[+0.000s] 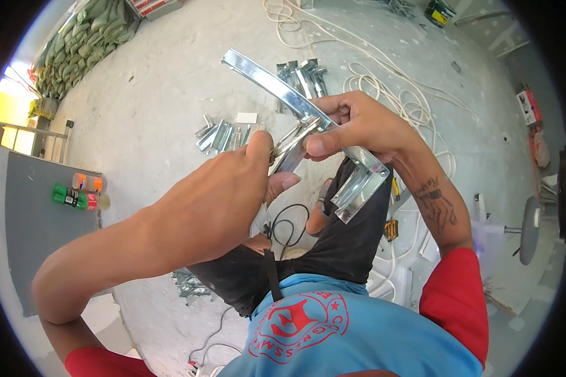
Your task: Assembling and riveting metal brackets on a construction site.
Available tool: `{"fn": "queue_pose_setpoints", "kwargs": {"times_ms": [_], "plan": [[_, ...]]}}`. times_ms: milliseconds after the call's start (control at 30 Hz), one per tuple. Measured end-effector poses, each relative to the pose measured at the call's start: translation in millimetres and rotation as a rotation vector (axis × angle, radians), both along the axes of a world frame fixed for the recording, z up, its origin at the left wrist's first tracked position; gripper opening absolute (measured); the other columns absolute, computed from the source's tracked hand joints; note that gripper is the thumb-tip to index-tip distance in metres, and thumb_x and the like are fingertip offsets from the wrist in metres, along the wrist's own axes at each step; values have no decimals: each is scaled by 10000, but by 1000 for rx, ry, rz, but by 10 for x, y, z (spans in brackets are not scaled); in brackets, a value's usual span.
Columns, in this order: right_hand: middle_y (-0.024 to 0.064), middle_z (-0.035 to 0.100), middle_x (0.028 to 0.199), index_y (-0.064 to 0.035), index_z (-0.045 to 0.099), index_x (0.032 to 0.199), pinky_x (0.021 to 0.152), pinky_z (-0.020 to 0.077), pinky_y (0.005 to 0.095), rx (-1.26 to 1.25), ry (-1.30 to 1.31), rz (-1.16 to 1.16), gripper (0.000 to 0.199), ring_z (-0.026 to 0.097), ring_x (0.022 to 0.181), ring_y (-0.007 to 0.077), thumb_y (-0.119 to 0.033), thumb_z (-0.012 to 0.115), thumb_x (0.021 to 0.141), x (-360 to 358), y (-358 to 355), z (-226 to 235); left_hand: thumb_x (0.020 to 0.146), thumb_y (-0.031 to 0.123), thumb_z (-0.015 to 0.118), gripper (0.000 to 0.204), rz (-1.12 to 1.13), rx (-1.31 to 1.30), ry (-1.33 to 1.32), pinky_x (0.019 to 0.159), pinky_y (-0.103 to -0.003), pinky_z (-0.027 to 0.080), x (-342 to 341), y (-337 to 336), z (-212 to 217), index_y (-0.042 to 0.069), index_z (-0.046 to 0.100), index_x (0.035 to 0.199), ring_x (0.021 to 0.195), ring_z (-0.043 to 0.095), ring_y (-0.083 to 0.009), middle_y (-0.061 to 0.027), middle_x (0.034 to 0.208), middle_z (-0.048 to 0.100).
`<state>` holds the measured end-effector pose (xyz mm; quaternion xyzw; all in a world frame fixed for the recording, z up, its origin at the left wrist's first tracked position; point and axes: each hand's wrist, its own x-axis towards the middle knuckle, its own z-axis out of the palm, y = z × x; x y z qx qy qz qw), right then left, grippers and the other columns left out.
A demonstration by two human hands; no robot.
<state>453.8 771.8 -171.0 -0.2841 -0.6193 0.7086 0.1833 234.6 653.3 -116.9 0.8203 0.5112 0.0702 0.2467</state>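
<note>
Grey concrete floor (163,119) spreads beneath you, with loops of white cable (383,88) far right and short metal offcuts (223,135) lying in a loose row just beyond your hands. Your right hand (358,125) is closed around a long shiny metal channel (302,110), thumb pressed on its near face; the channel runs from far left down toward your knee. Your left hand (233,188) is curled shut, pinching a smaller metal clip (289,147) against the channel's middle. Stacked green sacks (85,41) sit far left, and spray cans (78,191) rest on a grey board (34,239) at left.
</note>
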Motion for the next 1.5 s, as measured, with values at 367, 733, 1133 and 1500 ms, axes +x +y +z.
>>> {"fn": "queue_pose_setpoints", "kwargs": {"times_ms": [367,733,1133,1500], "plan": [[85,700,935,53,660,1122,755,526,236,21,43,-27,555,656,814,118,-226,868,689,59,3,126,981,277,572,348,56,188,-54,508,-476,464,-33,63,-61,-13,386,1034,562,611,-415,-215,627,599],[94,703,951,81,615,1220,753,520,223,53,-3,-27,642,653,814,107,-191,871,698,41,29,165,992,315,539,316,-19,248,149,474,-452,455,-133,194,-27,29,408,1017,563,620,-391,-178,660,617],[288,578,1245,100,332,1438,796,613,437,-198,82,170,959,678,1028,344,-656,524,881,192,366,-150,1037,370,449,371,89,-29,-193,473,-375,443,-417,512,-288,0,481,1035,470,538,-276,-150,634,568],[325,564,1247,138,377,1390,720,608,528,-628,163,-78,941,672,964,450,-692,269,961,207,523,-309,1021,483,431,488,233,-383,-485,385,-263,370,-570,503,-270,3,516,1013,404,446,-102,-28,596,509]]}}
